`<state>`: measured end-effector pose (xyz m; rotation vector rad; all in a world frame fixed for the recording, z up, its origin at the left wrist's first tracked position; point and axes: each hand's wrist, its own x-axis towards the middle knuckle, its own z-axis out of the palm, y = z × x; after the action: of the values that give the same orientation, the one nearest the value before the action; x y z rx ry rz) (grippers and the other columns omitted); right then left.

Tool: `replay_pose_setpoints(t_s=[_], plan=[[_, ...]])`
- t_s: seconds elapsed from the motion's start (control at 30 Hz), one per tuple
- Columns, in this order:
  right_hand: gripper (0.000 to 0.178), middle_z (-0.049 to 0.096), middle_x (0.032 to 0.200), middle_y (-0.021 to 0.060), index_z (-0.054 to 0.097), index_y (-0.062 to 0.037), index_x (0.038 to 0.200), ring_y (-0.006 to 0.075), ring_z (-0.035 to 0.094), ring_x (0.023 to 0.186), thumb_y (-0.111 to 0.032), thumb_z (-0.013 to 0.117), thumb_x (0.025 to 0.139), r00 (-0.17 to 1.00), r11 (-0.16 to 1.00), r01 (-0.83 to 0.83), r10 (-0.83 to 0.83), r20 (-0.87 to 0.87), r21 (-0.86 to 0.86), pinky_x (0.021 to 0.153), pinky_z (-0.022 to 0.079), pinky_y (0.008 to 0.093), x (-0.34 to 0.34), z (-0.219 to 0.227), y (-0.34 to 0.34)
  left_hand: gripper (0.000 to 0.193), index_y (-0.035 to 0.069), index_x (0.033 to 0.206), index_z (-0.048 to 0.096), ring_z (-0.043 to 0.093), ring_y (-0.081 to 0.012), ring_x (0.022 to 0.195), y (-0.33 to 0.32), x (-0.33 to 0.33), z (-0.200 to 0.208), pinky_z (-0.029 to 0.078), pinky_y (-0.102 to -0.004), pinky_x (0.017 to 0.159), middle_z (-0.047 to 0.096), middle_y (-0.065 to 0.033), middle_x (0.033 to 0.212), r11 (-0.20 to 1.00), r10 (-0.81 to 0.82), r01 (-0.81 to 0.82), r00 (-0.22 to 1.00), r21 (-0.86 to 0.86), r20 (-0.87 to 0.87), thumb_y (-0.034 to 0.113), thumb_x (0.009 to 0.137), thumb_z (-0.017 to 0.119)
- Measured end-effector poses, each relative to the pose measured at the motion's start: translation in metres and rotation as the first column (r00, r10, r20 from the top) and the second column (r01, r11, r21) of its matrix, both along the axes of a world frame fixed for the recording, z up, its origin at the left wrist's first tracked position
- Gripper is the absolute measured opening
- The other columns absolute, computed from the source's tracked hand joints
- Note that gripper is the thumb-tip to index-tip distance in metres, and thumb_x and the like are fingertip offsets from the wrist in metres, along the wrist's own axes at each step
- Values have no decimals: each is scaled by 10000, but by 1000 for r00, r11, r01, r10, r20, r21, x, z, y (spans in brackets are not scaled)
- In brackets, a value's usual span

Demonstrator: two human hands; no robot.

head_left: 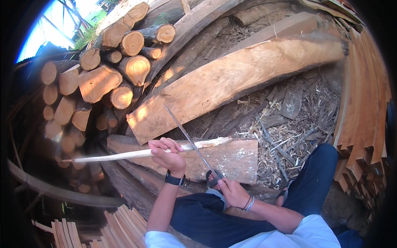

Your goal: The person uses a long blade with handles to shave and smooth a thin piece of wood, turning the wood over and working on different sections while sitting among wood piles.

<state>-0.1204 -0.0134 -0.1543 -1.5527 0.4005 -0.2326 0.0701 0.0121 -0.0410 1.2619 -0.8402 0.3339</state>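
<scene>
My left hand point(167, 156) is closed around a long, pale peeled stick point(120, 156), which tapers to a thin end on the left and has a rougher end on the right. In my right hand point(233, 193) is a knife point(181, 127) with a long, narrow blade pointing up and to the left. The blade crosses the stick just right of my left hand; whether the edge touches it I cannot tell. My fingers hide most of the knife's handle. Below the stick lies a flat wooden board point(235, 159) with pale flecks on it.
A long, thick slab point(244, 76) lies beyond the board. Cut logs point(136, 70) are stacked at the far left. Wood shavings point(285, 142) and bark cover the ground to the right, beside stacked planks point(359, 99). Thin slats point(124, 225) stand at the lower left.
</scene>
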Motion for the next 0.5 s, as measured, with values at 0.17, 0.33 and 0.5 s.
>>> replay_pose_setpoints(t_s=[0.17, 0.33, 0.5], plan=[[486, 607, 709, 247, 591, 64, 970, 408, 625, 728, -373, 380, 983, 996, 983, 68, -57, -66, 173, 669, 477, 440, -3, -10, -4, 512, 106, 756, 285, 336, -116, 378, -2, -2, -1, 311, -220, 362, 294, -20, 484, 1000, 11, -11, 1000, -12, 15, 569, 969, 236], [467, 595, 682, 223, 580, 63, 958, 356, 624, 695, -356, 375, 985, 999, 999, -14, 16, -30, 40, 643, 476, 411, -2, -1, -5, 512, 105, 755, 283, 340, -119, 378, -4, -4, -1, 312, -221, 361, 290, -21, 483, 1000, 3, -3, 1000, 2, 26, 567, 970, 231], [520, 616, 746, 263, 602, 73, 947, 400, 632, 749, -383, 355, 985, 997, 999, -20, 16, -72, -48, 681, 482, 424, 0, -10, -4, 510, 106, 754, 283, 340, -119, 377, -6, -5, -1, 316, -219, 361, 288, -21, 480, 1000, -2, 2, 1000, 0, 26, 564, 972, 228]])
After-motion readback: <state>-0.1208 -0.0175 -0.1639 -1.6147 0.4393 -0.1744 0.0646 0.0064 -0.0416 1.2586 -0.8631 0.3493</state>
